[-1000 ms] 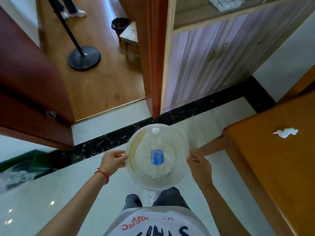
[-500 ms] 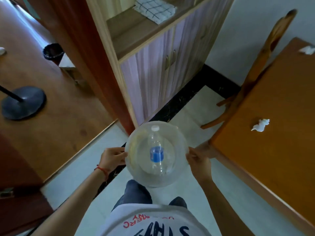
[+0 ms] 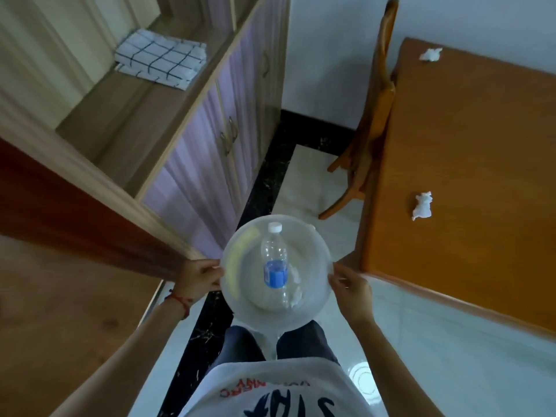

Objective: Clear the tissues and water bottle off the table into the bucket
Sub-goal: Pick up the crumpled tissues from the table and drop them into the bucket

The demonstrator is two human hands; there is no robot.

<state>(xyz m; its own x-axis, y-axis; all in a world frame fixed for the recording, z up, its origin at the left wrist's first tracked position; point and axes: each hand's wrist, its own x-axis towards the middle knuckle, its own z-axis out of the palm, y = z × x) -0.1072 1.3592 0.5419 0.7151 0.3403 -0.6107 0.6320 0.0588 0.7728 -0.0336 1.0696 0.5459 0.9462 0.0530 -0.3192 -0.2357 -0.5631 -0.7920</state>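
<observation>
I hold a translucent round bucket in front of my body, above the floor. My left hand grips its left rim and my right hand grips its right rim. Inside the bucket lies a clear water bottle with a white cap and a blue label, and a bit of white tissue shows beside it. On the orange wooden table to the right lie two crumpled tissues, one near the left edge and one at the far corner.
A wooden chair is pushed against the table's left side. A cabinet with lilac doors stands on the left, with a folded checked cloth on its shelf. A black tile strip runs along the pale floor.
The view has swung to the right: the doorway and lamp stand have left the frame, the table and chair now fill the right side. Both hands keep the bucket in the same grip.
</observation>
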